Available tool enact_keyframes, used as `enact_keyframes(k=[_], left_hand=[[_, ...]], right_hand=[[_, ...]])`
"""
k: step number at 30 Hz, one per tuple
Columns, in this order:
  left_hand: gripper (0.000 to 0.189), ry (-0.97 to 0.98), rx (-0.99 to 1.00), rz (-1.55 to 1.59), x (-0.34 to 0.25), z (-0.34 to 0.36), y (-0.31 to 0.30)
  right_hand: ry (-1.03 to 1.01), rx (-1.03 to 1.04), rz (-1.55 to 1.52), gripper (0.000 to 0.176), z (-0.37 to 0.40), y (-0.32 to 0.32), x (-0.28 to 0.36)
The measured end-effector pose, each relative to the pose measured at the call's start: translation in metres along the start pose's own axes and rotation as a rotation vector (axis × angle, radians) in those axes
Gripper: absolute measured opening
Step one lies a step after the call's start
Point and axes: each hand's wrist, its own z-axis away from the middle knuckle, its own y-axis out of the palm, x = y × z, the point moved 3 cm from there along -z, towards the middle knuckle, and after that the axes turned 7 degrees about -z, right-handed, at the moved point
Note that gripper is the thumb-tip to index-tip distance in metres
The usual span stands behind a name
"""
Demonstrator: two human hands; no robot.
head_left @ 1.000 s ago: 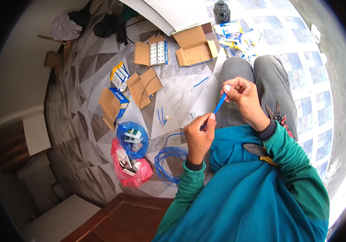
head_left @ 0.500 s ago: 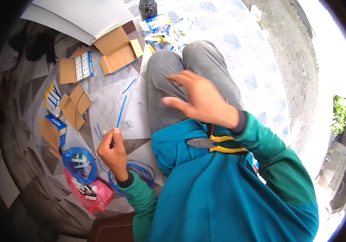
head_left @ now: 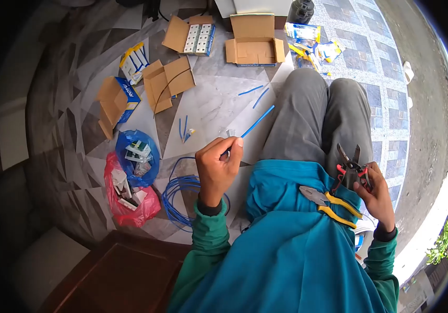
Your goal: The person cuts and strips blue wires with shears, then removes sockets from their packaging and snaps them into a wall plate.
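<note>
Pliers (head_left: 324,202) with grey metal jaws and yellow handles lie across the teal shirt (head_left: 286,250) at the near side of the lap, jaws toward the left. Just beyond, at the right, the right hand (head_left: 374,194) is partly closed, fingers curled round the handles of a red-and-black cutter (head_left: 350,171); its two dark blades point away and stand spread in a V.

At the left, the left hand (head_left: 219,166) is closed nearly to a fist, with thumb and forefinger pinched on a blue wire (head_left: 258,122). The wire is slim, bright blue, smooth and almost straight, slanting up from the fingertips toward the far right, above the floor and left of the grey trousers (head_left: 297,117). Its tip is too small to show whether it is bare.

Left of this hand, a loose coil of blue cable (head_left: 174,194) rests on the patterned tiles (head_left: 208,109). Farther left, a pink bag (head_left: 148,206) of white pieces touches a blue bag (head_left: 152,169) holding packaged parts.

Beyond lie short blue offcuts (head_left: 250,90), some left, some nearer the knees. A carton marked ROYU (head_left: 114,101) and an open brown box (head_left: 169,86) stand at left; past them are a box of white units (head_left: 199,39) in rows, another open carton (head_left: 255,51), yellow-and-white packets (head_left: 305,33), and a dark bottle (head_left: 301,11) at the far right.
</note>
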Motion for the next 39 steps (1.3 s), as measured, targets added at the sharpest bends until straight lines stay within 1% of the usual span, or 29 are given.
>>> enact_keyframes(k=[1, 3, 4, 5, 6, 7, 8, 9, 10, 11, 12, 14, 16, 18, 19, 20, 22, 23, 24, 26, 27, 28, 30, 31, 33, 34, 36, 37, 39], left_hand=[[0.014, -0.001, -0.004, -0.001, 0.000, 0.000, -0.001], [0.014, 0.008, -0.029, -0.006, 0.000, 0.000, -0.005], [0.014, 0.022, -0.046, -0.020, -0.001, -0.001, -0.002], [0.013, 0.014, -0.039, -0.005, 0.000, -0.001, 0.000], [0.013, 0.004, -0.036, -0.001, 0.002, 0.000, 0.001], [0.013, 0.008, -0.038, 0.024, 0.001, 0.000, 0.003], [0.013, 0.005, -0.043, 0.033, 0.000, 0.001, 0.003], [0.013, 0.010, -0.033, 0.024, -0.001, 0.001, 0.003], [0.013, -0.005, -0.035, 0.027, -0.004, 0.002, 0.001], [0.016, -0.021, 0.002, 0.027, -0.005, 0.002, -0.002], [0.018, -0.034, 0.034, 0.025, -0.005, 0.003, -0.003], [0.018, -0.036, 0.043, -0.009, -0.001, 0.005, -0.003], [0.013, -0.020, -0.011, 0.077, -0.003, 0.005, -0.003], [0.013, -0.011, -0.014, 0.061, -0.002, 0.006, -0.003], [0.013, -0.001, -0.008, 0.048, -0.003, 0.005, -0.003], [0.013, -0.003, -0.014, 0.046, -0.004, 0.005, -0.004], [0.013, -0.018, -0.020, 0.077, -0.008, 0.004, -0.005], [0.013, -0.022, -0.022, 0.071, -0.008, 0.004, -0.005], [0.013, -0.017, -0.020, 0.054, -0.007, 0.005, -0.004], [0.012, -0.028, -0.028, 0.012, -0.005, 0.006, -0.004], [0.012, -0.019, -0.022, 0.035, -0.006, 0.006, -0.003], [0.012, -0.010, -0.017, 0.051, -0.006, 0.006, -0.003], [0.012, 0.011, -0.024, 0.066, -0.009, 0.005, -0.006], [0.012, 0.007, -0.025, 0.077, -0.009, 0.005, -0.007], [0.012, 0.016, -0.034, 0.096, -0.011, 0.006, -0.010], [0.012, 0.011, -0.037, 0.086, -0.011, 0.006, -0.012], [0.013, -0.005, 0.006, 0.085, -0.010, 0.007, -0.012], [0.014, 0.012, -0.013, 0.096, -0.012, 0.007, -0.013], [0.014, -0.007, -0.014, 0.125, -0.013, 0.008, -0.014]], right_hand=[[-0.005, -0.001, 0.012, 0.018, -0.002, -0.003, 0.003], [-0.089, 0.365, -0.469, 0.037, 0.005, -0.017, 0.014], [0.054, 0.401, -0.591, 0.044, 0.009, -0.020, 0.020], [0.093, 0.451, -0.778, 0.054, 0.012, -0.020, -0.009], [0.261, 0.478, -1.002, 0.066, 0.021, -0.017, -0.029], [0.118, 0.652, -1.131, 0.073, 0.011, -0.005, -0.002], [0.139, 0.663, -1.188, 0.078, 0.011, 0.003, -0.010], [0.194, 0.651, -1.293, 0.061, 0.011, 0.010, -0.029], [0.049, 0.779, -1.414, 0.027, 0.002, 0.021, -0.011], [0.016, 0.759, -1.433, 0.018, 0.000, 0.029, -0.005], [-0.023, 0.741, -1.450, 0.016, -0.002, 0.035, -0.001], [-0.038, 0.744, -1.448, 0.016, -0.010, 0.042, 0.008], [-0.064, 0.739, -1.449, 0.017, -0.015, 0.049, 0.014], [-0.086, 0.751, -1.514, 0.018, -0.021, 0.055, 0.019], [-0.130, 0.810, -1.513, 0.022, -0.021, 0.058, 0.021], [-0.131, 0.815, -1.511, 0.022, -0.021, 0.061, 0.023], [0.021, 0.754, -1.510, 0.048, -0.021, 0.068, 0.022], [-0.001, 0.789, -1.448, 0.074, -0.025, 0.072, 0.021], [0.004, 0.802, -1.450, 0.074, -0.025, 0.077, 0.026], [0.065, 0.696, -1.527, 0.074, -0.027, 0.088, 0.038], [0.137, 0.690, -1.391, 0.075, -0.029, 0.091, 0.041], [0.135, 0.660, -1.129, 0.073, -0.032, 0.095, 0.039], [0.115, 0.694, -0.712, 0.072, -0.036, 0.108, 0.038], [0.106, 0.725, -0.724, 0.072, -0.036, 0.116, 0.047], [0.073, 0.686, -0.604, 0.069, -0.035, 0.123, 0.063], [0.072, 0.696, -0.608, 0.069, -0.036, 0.126, 0.064], [0.164, 0.782, -0.648, 0.068, -0.042, 0.130, 0.063], [0.168, 0.784, -0.647, 0.068, -0.045, 0.130, 0.062], [0.177, 0.908, -0.829, 0.068, -0.047, 0.132, 0.060]])
